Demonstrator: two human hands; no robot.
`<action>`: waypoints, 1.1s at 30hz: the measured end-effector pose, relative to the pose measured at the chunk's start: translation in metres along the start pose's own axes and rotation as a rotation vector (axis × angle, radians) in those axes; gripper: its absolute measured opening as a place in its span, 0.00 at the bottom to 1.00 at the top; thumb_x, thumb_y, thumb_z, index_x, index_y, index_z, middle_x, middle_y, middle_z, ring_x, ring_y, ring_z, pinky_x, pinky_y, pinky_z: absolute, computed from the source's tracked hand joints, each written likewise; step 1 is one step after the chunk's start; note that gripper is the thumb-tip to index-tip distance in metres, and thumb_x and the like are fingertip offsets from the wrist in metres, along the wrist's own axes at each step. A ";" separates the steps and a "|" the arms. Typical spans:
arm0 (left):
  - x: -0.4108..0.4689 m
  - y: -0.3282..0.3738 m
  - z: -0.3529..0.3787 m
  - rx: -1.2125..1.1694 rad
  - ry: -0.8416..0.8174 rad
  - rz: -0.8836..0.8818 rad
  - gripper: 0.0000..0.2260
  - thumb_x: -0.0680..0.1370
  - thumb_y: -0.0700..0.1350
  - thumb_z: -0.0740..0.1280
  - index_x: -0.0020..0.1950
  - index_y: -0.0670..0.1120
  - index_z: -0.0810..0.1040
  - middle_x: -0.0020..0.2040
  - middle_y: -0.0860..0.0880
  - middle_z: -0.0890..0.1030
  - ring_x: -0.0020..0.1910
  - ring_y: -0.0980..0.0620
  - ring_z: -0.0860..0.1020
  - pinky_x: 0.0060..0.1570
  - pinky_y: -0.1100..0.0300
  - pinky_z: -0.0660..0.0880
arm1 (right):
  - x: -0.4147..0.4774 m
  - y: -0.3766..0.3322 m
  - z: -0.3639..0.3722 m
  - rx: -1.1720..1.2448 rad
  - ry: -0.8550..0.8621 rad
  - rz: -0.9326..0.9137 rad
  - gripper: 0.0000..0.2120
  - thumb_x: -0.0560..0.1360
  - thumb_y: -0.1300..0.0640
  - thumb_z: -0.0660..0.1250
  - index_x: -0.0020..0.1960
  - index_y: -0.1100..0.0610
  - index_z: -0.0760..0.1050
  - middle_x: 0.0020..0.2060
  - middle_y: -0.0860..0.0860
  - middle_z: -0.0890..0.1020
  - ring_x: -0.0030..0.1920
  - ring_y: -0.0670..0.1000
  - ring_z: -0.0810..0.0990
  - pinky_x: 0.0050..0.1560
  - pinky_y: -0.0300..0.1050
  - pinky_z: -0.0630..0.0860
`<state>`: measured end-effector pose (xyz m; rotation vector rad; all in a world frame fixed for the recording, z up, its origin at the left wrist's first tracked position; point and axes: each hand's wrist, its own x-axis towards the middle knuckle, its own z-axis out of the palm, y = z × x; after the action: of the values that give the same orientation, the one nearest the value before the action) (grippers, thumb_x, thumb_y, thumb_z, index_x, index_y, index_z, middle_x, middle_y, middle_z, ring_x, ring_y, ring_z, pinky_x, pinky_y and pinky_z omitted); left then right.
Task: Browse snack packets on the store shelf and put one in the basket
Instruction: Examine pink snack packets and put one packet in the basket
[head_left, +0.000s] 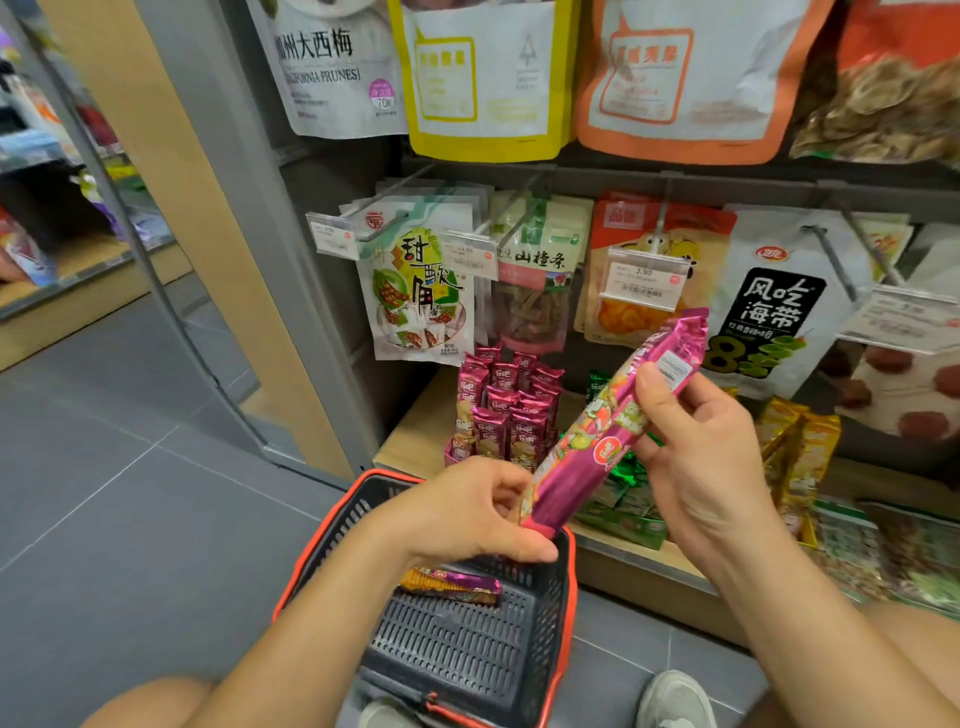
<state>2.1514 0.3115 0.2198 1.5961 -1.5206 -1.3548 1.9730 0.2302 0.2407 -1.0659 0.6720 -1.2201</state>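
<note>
A long magenta snack packet (618, 421) is held tilted in front of the low shelf, above the basket's far rim. My left hand (467, 512) pinches its lower end and my right hand (696, 452) grips its upper half. Below my arms a dark basket with a red rim (570, 597) stands on the floor. One similar purple and orange packet (452, 586) lies inside it. A display box of matching magenta packets (506, 410) stands upright on the wooden shelf (415, 436) behind.
Snack bags hang on pegs above the shelf, with price tags (644, 280) in front. Green packets (621, 499) and yellow packets (800, 447) fill the shelf to the right. Grey tiled floor (130, 467) stretches left. My knees and shoes frame the basket.
</note>
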 end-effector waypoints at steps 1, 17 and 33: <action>-0.001 0.001 -0.004 0.017 0.019 0.015 0.14 0.69 0.42 0.78 0.52 0.43 0.81 0.44 0.46 0.83 0.43 0.55 0.79 0.48 0.62 0.76 | 0.000 0.000 -0.001 0.038 0.016 0.017 0.09 0.70 0.52 0.69 0.48 0.54 0.79 0.35 0.45 0.81 0.38 0.43 0.79 0.43 0.43 0.80; -0.016 0.011 -0.040 -0.377 0.758 0.331 0.07 0.67 0.47 0.72 0.43 0.54 0.87 0.38 0.47 0.86 0.31 0.55 0.79 0.33 0.66 0.77 | 0.004 0.004 -0.008 0.112 0.149 0.148 0.13 0.73 0.60 0.70 0.55 0.52 0.72 0.51 0.57 0.82 0.47 0.54 0.85 0.45 0.48 0.82; -0.014 0.010 -0.044 -0.018 1.183 0.462 0.10 0.77 0.43 0.69 0.42 0.59 0.81 0.38 0.61 0.83 0.41 0.61 0.80 0.44 0.65 0.76 | -0.001 0.007 -0.001 0.128 0.224 0.425 0.15 0.74 0.49 0.70 0.55 0.57 0.73 0.47 0.56 0.86 0.46 0.54 0.86 0.33 0.41 0.80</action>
<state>2.1895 0.3118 0.2474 1.4370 -0.9734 -0.0529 1.9749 0.2308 0.2341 -0.6411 0.9273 -1.0006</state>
